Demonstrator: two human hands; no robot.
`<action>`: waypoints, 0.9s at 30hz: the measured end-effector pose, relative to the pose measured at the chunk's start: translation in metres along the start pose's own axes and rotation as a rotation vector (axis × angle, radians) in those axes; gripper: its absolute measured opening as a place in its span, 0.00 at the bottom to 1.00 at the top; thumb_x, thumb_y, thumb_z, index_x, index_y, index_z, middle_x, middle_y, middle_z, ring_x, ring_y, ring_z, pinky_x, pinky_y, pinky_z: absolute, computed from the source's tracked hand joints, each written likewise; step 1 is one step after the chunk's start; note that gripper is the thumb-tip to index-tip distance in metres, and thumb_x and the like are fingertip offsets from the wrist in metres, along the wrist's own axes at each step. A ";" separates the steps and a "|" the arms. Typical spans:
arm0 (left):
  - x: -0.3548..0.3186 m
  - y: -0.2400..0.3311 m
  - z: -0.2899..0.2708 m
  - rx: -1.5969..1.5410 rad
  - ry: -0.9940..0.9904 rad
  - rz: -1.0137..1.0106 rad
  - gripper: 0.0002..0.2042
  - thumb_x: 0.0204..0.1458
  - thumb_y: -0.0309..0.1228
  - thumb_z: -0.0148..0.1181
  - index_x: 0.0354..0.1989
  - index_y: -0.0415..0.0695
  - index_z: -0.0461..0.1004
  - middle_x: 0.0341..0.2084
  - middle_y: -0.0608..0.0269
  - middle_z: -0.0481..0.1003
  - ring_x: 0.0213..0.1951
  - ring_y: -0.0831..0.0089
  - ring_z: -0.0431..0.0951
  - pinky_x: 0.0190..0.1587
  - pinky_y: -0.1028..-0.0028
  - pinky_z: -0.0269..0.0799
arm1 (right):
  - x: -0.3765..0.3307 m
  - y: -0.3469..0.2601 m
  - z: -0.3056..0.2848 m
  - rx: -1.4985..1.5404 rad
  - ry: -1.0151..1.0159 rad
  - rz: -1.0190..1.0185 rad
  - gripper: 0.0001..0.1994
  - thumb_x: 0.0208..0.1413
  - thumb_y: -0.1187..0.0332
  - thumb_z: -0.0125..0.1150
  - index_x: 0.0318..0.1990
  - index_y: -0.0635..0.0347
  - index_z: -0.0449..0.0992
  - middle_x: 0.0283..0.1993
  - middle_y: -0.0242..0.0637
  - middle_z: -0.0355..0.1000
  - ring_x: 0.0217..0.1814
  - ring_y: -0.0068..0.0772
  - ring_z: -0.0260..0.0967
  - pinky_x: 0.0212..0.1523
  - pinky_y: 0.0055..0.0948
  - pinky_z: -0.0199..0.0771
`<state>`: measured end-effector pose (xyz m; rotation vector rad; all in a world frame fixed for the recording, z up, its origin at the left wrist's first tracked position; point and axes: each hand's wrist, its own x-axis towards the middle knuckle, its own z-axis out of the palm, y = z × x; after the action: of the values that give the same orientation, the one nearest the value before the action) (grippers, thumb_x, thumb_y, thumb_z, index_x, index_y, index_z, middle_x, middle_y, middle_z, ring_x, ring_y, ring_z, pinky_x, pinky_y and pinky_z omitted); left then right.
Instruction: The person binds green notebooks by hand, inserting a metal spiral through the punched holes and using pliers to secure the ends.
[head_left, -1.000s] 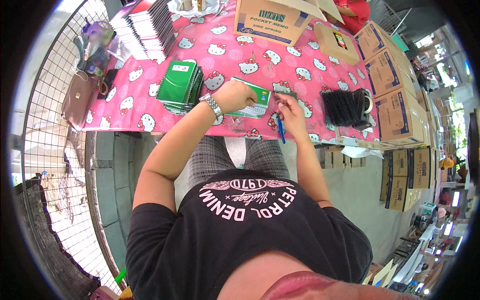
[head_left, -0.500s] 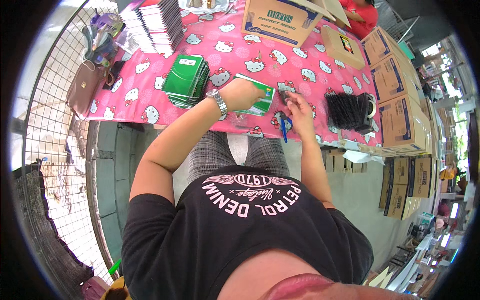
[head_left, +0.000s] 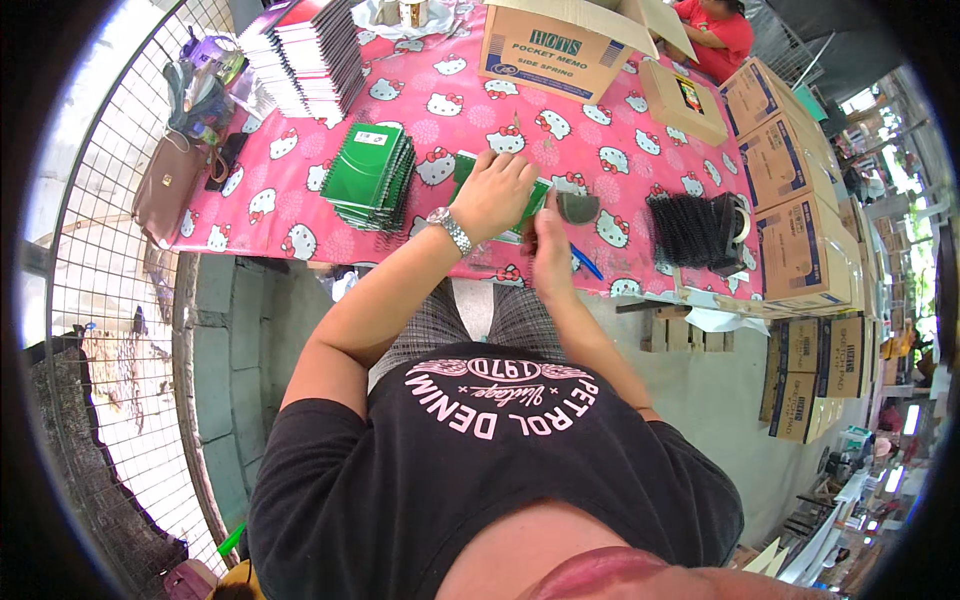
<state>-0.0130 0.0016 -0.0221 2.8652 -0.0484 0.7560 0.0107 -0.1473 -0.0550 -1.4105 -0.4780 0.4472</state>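
the left hand [head_left: 495, 195] is covering a green notebook [head_left: 463, 170], likely steadying it for the right hand [head_left: 549, 250] at its edge; i cannot tell whether either grip is closing.

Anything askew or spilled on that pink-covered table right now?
Slightly askew: the stack of green spiral-bound notebooks, left of the left hand, has staggered edges, so it looks untidy. No spill stands out.

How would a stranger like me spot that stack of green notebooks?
On the pink-covered table, look just left of the person's left hand. There sits a low stack of green spiral notebooks, a small white label on top. Its green cover sets it apart from the taller notebook pile behind it.
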 end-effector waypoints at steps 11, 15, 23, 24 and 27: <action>-0.012 -0.002 -0.012 -0.044 0.035 0.012 0.08 0.56 0.34 0.54 0.39 0.45 0.70 0.34 0.60 0.72 0.42 0.62 0.71 0.51 0.60 0.62 | 0.044 -0.039 -0.053 -0.632 -0.065 -0.456 0.09 0.58 0.72 0.58 0.46 0.57 0.80 0.36 0.34 0.69 0.32 0.26 0.65 0.34 0.25 0.65; -0.010 0.000 -0.008 -0.026 0.046 -0.011 0.08 0.56 0.35 0.55 0.38 0.45 0.70 0.34 0.60 0.72 0.42 0.61 0.72 0.52 0.60 0.62 | 0.046 -0.036 -0.053 -0.604 -0.071 -0.450 0.10 0.57 0.75 0.60 0.45 0.57 0.80 0.35 0.33 0.69 0.31 0.24 0.64 0.33 0.23 0.65; -0.008 0.004 0.001 0.057 0.083 -0.021 0.09 0.55 0.36 0.56 0.38 0.46 0.70 0.34 0.62 0.73 0.44 0.63 0.73 0.55 0.60 0.62 | 0.051 -0.036 -0.052 -0.542 -0.200 -0.263 0.11 0.60 0.71 0.56 0.49 0.58 0.78 0.34 0.34 0.73 0.32 0.23 0.66 0.33 0.22 0.66; -0.010 0.004 -0.001 0.064 0.075 -0.036 0.09 0.54 0.37 0.56 0.38 0.46 0.71 0.34 0.63 0.73 0.44 0.64 0.73 0.56 0.60 0.62 | 0.051 -0.043 -0.051 -0.540 -0.220 -0.166 0.12 0.61 0.71 0.56 0.50 0.58 0.78 0.34 0.35 0.73 0.32 0.23 0.66 0.33 0.23 0.67; -0.012 0.010 -0.006 0.053 0.026 -0.082 0.11 0.54 0.38 0.55 0.40 0.46 0.71 0.36 0.62 0.75 0.47 0.64 0.74 0.56 0.56 0.61 | 0.063 -0.031 -0.062 -0.609 -0.277 -0.299 0.13 0.62 0.69 0.55 0.53 0.57 0.74 0.31 0.34 0.71 0.30 0.21 0.66 0.32 0.24 0.68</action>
<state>-0.0269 -0.0077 -0.0214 2.8867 0.0935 0.7899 0.0978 -0.1661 -0.0275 -1.8270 -1.1017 0.2590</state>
